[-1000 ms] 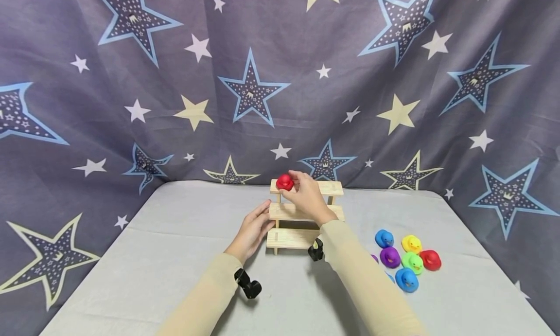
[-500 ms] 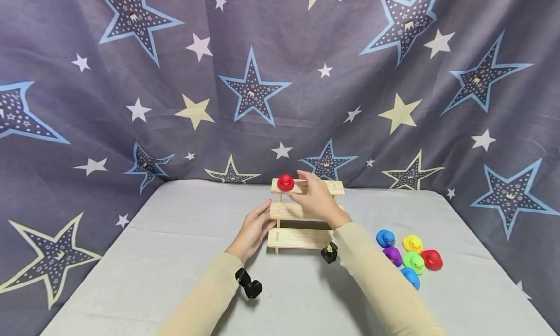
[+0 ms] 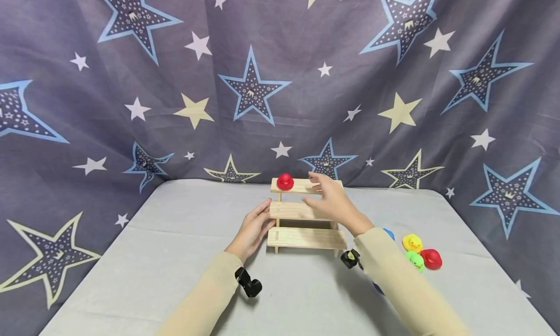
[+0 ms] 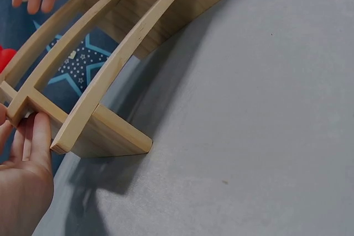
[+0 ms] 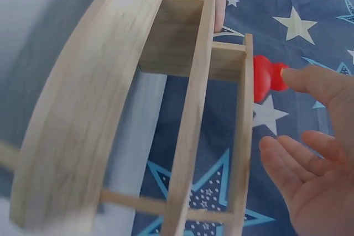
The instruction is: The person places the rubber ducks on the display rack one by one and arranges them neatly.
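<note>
A small three-tier wooden display stand (image 3: 306, 238) sits on the table, and a red rubber duck (image 3: 285, 181) rests at the left end of its top tier. My left hand (image 3: 252, 230) grips the stand's left side by the middle tier; in the left wrist view its fingers (image 4: 40, 136) reach in behind the frame. To the right of the duck, my right hand (image 3: 336, 202) hovers by the upper tiers, thumb and fingers spread with nothing between them. In the right wrist view, the thumb overlaps the edge of the red duck (image 5: 267, 78).
Several rubber ducks lie on the right of the grey table, including a yellow duck (image 3: 412, 242), a green duck (image 3: 415, 260) and another red duck (image 3: 431, 259). My right sleeve (image 3: 400, 282) hides others. A star-patterned curtain (image 3: 280, 73) hangs right behind the table.
My right hand has let go of the red duck on the top tier and drawn away to the right. The left hand has stayed at the stand.
</note>
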`<state>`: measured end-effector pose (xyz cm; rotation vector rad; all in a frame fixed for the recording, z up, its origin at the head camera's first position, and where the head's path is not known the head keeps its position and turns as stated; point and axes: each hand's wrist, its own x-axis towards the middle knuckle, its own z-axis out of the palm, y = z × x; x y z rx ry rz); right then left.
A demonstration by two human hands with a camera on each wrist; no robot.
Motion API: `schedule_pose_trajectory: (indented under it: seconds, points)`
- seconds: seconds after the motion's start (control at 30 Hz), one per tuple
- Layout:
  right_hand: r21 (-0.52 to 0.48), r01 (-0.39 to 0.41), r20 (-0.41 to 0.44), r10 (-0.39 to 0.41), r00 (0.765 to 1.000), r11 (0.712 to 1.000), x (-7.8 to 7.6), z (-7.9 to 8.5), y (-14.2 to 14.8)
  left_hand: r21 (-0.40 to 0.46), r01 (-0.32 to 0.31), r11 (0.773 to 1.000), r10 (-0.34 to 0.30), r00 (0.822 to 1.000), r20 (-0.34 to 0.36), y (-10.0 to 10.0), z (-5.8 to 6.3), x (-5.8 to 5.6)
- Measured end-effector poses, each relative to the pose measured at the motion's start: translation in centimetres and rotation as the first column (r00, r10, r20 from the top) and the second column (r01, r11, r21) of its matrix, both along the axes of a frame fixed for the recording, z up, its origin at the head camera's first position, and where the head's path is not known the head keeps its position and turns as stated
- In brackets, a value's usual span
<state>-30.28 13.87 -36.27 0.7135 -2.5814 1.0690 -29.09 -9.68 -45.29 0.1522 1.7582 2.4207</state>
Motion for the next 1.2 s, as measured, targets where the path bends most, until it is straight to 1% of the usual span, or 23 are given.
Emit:
schedule_pose_trajectory:
  seconds: [0.13, 0.2, 0.3, 0.43, 0.57, 0.77, 1.0, 1.13, 1.2]
  points:
    - [0.017, -0.001, -0.032, 0.002, 0.999, 1.000, 0.7, 0.1, 1.4, -0.002, -0.002, 1.000, 0.002, 1.000, 0.004, 0.0, 0.0, 0.0]
    - [0.030, 0.001, -0.032, 0.000, 0.999, 1.000, 1.1, 0.1, 2.1, -0.005, -0.004, 1.000, 0.004, 1.000, 0.001, 0.0, 0.0, 0.0]
    - [0.029, -0.006, -0.011, 0.006, 1.000, 1.000, 1.7, 0.1, 3.1, -0.002, -0.013, 1.000, 0.013, 1.000, 0.014, 0.0, 0.0, 0.0]
    - [0.028, -0.012, -0.020, 0.012, 1.000, 1.000, 2.4, -0.5, 4.5, 0.003, -0.012, 1.000, 0.012, 1.000, 0.020, 0.1, 0.2, 0.1]
    - [0.054, 0.001, -0.040, 0.001, 0.999, 0.999, 3.2, -1.3, 5.8, 0.005, -0.006, 1.000, 0.006, 1.000, 0.011, 0.1, 0.3, 0.1]
    - [0.070, 0.011, -0.001, -0.011, 1.000, 0.997, 4.2, -2.0, 7.4, 0.008, -0.015, 1.000, 0.015, 1.000, 0.019, 0.1, 0.2, 0.0]
    - [0.064, 0.009, 0.012, -0.010, 1.000, 0.998, 5.5, -2.9, 9.2, 0.005, -0.016, 1.000, 0.016, 1.000, 0.013, 0.0, 0.2, 0.0]
    - [0.074, 0.007, 0.039, -0.009, 0.999, 0.997, 6.5, -3.5, 10.1, 0.008, -0.019, 1.000, 0.019, 1.000, 0.017, 0.1, 0.1, 0.0]
    - [0.088, 0.006, 0.057, -0.012, 0.998, 0.996, 7.1, -3.8, 10.6, 0.007, -0.023, 1.000, 0.022, 0.999, 0.031, 0.1, 0.2, 0.1]
